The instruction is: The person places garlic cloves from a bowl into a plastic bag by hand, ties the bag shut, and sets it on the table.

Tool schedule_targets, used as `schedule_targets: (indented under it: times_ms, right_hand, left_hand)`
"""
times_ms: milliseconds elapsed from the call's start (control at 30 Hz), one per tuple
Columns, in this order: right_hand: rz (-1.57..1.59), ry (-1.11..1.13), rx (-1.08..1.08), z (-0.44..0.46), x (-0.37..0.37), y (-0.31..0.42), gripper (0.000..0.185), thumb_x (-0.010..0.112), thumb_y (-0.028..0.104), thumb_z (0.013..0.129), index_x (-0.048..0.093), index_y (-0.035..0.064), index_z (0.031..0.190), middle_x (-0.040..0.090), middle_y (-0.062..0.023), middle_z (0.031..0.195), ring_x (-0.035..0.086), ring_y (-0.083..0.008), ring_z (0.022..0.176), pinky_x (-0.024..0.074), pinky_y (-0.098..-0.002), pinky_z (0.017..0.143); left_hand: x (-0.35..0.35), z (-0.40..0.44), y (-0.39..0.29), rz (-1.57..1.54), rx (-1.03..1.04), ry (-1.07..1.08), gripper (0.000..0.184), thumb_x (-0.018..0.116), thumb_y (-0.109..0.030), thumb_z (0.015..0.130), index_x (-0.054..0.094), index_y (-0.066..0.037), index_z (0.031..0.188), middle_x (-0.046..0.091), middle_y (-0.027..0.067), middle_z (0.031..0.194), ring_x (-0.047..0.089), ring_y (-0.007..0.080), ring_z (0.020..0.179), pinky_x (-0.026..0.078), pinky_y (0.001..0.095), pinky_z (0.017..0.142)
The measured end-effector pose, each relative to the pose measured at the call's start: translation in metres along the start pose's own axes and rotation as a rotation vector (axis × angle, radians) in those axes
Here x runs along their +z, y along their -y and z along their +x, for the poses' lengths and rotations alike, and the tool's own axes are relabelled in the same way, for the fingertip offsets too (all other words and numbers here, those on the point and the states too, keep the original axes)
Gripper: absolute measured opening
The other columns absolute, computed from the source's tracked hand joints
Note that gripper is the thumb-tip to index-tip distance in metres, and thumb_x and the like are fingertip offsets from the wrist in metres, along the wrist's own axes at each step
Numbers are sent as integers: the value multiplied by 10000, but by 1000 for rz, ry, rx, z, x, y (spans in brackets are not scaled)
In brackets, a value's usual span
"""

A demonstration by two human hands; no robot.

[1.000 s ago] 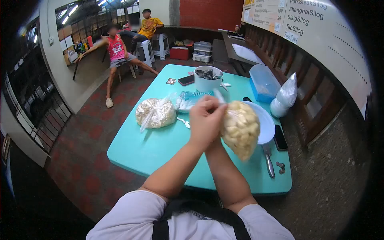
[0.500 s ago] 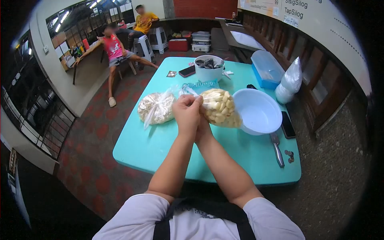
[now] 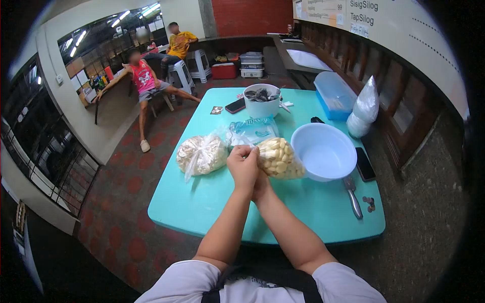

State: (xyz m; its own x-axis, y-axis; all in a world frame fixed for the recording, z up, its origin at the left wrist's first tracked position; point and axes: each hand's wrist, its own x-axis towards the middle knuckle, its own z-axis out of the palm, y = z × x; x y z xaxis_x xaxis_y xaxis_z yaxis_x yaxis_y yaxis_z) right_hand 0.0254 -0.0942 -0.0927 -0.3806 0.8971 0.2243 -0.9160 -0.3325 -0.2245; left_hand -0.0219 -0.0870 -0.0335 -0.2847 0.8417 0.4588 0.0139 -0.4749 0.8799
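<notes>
The left hand pinches the clove bag, whose length runs rightward toward the bowl, nearer the right hand, whose grip is hidden.

Behind the bare left hand and right hand: a white short-sleeved fabric shirt, dark chest lettering, and black fabric straps.

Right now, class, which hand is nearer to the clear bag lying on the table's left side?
Left. The left hand is just right of the clear bag; the right hand is farther right, partly hidden behind the left.
</notes>
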Motion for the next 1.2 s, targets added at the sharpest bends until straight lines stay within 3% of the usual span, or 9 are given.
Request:
schedule_targets:
  times_ms: [133,233,333,433,533,833,900,1000,1200]
  right_hand:
    - [40,-47,-21,-3,-4,-2,379,424,385,1020,472,117,1284,564,-27,1168,568,-106,1030,500,-271,823]
    - [68,340,89,-7,-10,0,385,426,344,1017,457,118,1327,557,-45,1212,559,-135,1089,478,-294,895]
    - [-318,-287,48,-48,47,-7,426,400,356,1019,446,107,1361,539,-68,1289,558,-169,1126,449,-327,952]
    - [-488,-223,255,-88,60,5,443,455,282,1011,397,102,1412,505,-76,1370,562,-200,1145,426,-351,983]
    - [-1159,-3,189,-127,90,12,400,530,216,980,474,87,1355,568,-53,1290,580,-205,1109,471,-343,912]
    - [-2505,132,-590,-125,178,60,447,695,90,781,660,186,1216,527,-145,1322,582,-347,1084,471,-396,925]
    - [-2408,151,-472,-120,166,64,461,729,105,752,670,202,1199,541,-145,1273,598,-327,1023,481,-393,890]
    - [-2271,151,-426,-128,141,70,470,766,130,718,686,200,1175,560,-139,1146,599,-294,938,497,-379,829]
    - [-2314,106,-412,-149,129,70,467,786,140,691,703,219,1144,543,-72,833,564,-242,734,494,-340,634]
  left_hand:
    - [-1,-4,6,-26,-41,53,123,736,-17,758,649,55,710,610,56,791,558,123,725,441,255,661]
    - [0,-6,-7,-25,12,68,102,725,3,763,650,54,716,598,48,797,558,120,734,444,255,667]
    - [4,-7,-36,-110,57,120,74,707,31,770,650,56,730,592,42,818,556,111,740,441,239,671]
    - [-7,-10,-43,-25,89,247,40,701,29,778,678,48,805,624,62,881,580,118,755,469,233,658]
    - [-27,-3,-37,-138,99,339,29,692,48,776,683,41,803,621,57,887,584,117,782,475,235,678]
    - [-53,-28,-13,-22,26,751,183,630,-51,790,672,-13,964,650,69,974,605,209,976,467,336,889]
    - [-48,-38,-14,-313,-154,822,183,604,-54,811,678,-17,974,651,86,1019,586,217,1034,447,334,925]
    - [-47,-39,-14,-262,8,1015,222,576,-42,824,678,-14,1019,644,114,1051,569,235,1073,426,336,954]
    - [-52,-41,-31,-318,-187,1264,132,570,-43,854,646,25,938,654,113,983,585,237,988,452,351,887]
